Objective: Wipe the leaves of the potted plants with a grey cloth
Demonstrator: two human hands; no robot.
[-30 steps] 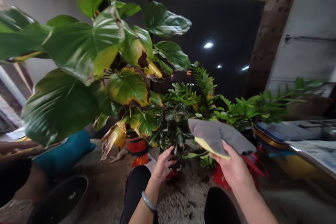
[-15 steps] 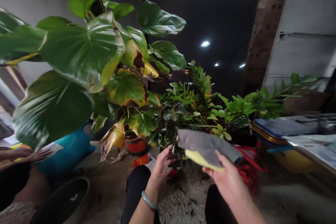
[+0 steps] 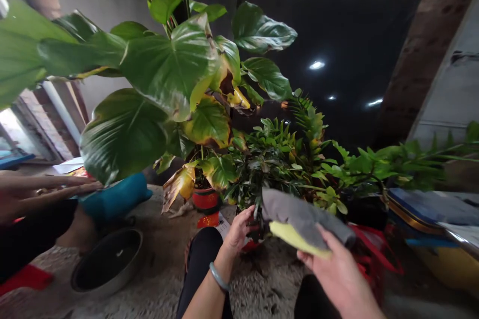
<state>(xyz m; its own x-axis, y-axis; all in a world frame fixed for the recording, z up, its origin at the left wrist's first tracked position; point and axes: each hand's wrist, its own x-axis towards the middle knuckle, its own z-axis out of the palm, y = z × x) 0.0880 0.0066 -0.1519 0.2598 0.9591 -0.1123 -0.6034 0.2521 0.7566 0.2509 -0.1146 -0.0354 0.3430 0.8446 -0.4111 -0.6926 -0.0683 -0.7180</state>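
Observation:
In the head view my right hand (image 3: 337, 264) grips a folded cloth (image 3: 295, 209), grey on top with a yellow lower edge. The cloth is raised before the plants, its far end close to my left hand. My left hand (image 3: 239, 232), with a pale bangle on the wrist, is at the low dark-leaved plant (image 3: 262, 169). Its fingers are curled among the leaves; what lies between them is hidden. A small red pot (image 3: 251, 245) shows partly behind that hand.
Large glossy leaves (image 3: 172, 65), some browned, spread at upper left above a red pot (image 3: 205, 200). Another person's hand (image 3: 56, 192) rests by a teal object (image 3: 116, 197). A round basin (image 3: 108, 261) stands on the floor. Red bags (image 3: 374, 249) and stacked boxes (image 3: 422, 209) are at right.
The view has turned left, so everything sits further right and more of the other person and basin shows. My hands and the cloth keep nearly the same pose.

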